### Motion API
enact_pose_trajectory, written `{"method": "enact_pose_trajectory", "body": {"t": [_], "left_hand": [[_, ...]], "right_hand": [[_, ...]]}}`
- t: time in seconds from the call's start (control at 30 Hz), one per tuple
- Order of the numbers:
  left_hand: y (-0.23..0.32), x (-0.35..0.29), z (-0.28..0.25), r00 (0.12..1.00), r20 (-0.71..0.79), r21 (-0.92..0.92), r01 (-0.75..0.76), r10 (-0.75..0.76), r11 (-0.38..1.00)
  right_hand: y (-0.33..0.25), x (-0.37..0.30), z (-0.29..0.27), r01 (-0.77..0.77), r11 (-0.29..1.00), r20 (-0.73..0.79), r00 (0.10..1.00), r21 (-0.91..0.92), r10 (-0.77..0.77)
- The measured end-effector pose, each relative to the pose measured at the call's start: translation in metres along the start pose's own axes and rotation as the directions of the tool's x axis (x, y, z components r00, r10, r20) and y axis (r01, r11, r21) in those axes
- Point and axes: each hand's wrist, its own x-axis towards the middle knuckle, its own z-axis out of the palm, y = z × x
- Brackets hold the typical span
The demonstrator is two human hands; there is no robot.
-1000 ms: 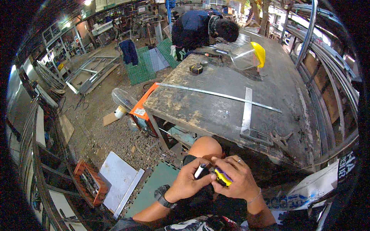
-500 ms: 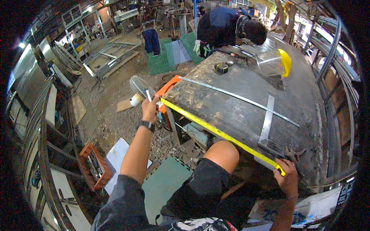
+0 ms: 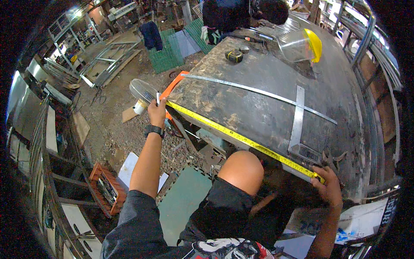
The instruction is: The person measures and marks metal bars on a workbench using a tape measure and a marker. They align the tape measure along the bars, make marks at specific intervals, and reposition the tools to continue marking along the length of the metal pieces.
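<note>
A cluttered metal workshop is seen from above, and a dark, worn bench (image 3: pixel 267 108) fills the middle of it. A yellow tape measure (image 3: pixel 241 138) is stretched taut along the near edge of the bench. Its far end is pinned at the bench corner by the left hand (image 3: pixel 156 113), which is closed around a marker (image 3: pixel 158 97) pointing upward. The other end is held down by the right hand (image 3: pixel 330 186), its fingers clamped on the tape at the opposite corner. On the benchtop, two flat metal strips (image 3: pixel 297 116) are laid crossing each other. A second tape measure (image 3: pixel 234 55) and a clear face shield (image 3: pixel 299 43) are seen at the far side, where another person (image 3: pixel 233 15) is bent over.
</note>
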Motion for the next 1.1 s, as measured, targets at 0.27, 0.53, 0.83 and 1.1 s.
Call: {"method": "enact_pose_trajectory", "body": {"t": [0.27,0.53,0.83,1.1], "left_hand": [[-0.031,0.015,0.002,0.997,0.069,0.132,-0.046,0.037,0.99],[-0.057,0.067,0.008,0.992,0.119,0.081,0.022,-0.031,0.996],[-0.066,0.076,0.015,0.991,0.128,-0.184,0.056,-0.032,0.981],[-0.065,0.077,0.017,0.987,0.142,-0.231,-0.044,0.079,0.972]], "right_hand": [[0.042,0.01,-0.019,-0.052,0.999,0.078,0.996,0.006,0.052],[0.087,-0.011,-0.052,-0.226,0.934,0.062,0.966,-0.276,0.252],[0.127,-0.032,-0.063,-0.367,0.9,0.046,0.921,-0.236,0.388],[0.178,-0.018,-0.061,-0.254,0.958,-0.118,0.964,-0.134,0.239]]}}
